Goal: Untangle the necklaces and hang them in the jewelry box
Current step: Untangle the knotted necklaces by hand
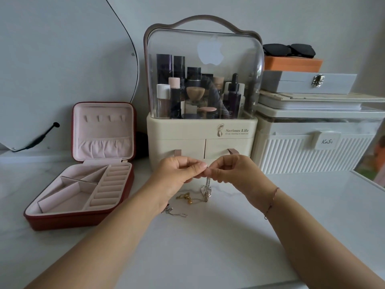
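We could not see the clasp inside the pinching fingertips point(201, 166). The left hand point(177, 174) hid part of one chain point(175, 213).

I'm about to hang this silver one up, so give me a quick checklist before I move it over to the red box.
1. Jewelry box open, lid upright: ok.
2. Hooks in the lid free of other chains: ok.
3. Silver necklace held by both the left hand and right hand: ok.
4. Silver necklace free of the gold necklace on the table: cannot tell; they lie close together.
5. Clasp open: cannot tell; fingers cover it.
6. Third chain near the left wrist clear of the lift: not ok; it lies against the wrist.
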Tool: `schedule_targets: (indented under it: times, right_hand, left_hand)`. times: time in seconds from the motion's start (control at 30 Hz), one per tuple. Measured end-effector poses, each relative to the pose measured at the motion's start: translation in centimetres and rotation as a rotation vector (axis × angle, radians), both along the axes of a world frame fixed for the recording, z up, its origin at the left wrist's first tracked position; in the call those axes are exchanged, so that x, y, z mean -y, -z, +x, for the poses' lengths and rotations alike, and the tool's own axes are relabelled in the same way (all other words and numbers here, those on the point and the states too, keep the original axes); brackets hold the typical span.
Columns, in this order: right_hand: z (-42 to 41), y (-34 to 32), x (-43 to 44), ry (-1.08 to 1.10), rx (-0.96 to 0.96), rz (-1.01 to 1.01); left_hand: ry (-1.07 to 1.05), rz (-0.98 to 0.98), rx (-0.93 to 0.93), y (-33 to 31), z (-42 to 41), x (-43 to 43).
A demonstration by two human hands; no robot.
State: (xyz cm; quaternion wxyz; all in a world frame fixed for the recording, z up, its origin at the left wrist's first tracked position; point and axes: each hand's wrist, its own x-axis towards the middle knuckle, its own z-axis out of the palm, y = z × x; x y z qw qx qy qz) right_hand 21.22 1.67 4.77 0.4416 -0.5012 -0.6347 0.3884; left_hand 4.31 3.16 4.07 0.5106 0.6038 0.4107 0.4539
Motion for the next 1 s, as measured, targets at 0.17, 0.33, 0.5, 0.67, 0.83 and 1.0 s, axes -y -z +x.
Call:
schedule_targets:
  times: [0.17,0.33,0.5,0.67,0.83,1.0]
  right_hand:
    - [0.1,-0.4,0.2,-0.036,-0.055,-0.005]
    - [0.2,-0.5,0.4,-0.103,-0.108,-0.053]
    - [0.2,-0.2,0.0,-0.089,-0.113,-0.053]
    - [0.3,0.0,-0.1,-0.09,-0.082,-0.067]
    - [0.6,-0.1,-0.1,-0.073,-0.088,-0.084]
    - [0.7,-0.2,0.0,-0.102,-0.144,-0.118]
  left_hand:
    - [0.023,0.021,-0.013,0.1,0.0,0.1]
    - [0.048,0.041,0.004,0.0,0.0,0.2]
    - [0.014,0.105,-0.024,-0.1,0.1,0.1]
    - [0.033,0.122,-0.079,0.1,0.1,0.0]
    - [0.031,0.06,0.045,-0.2,-0.2,-0.2]
    - [0.08,-0.08,0.324,-0.9,-0.3,0.0]
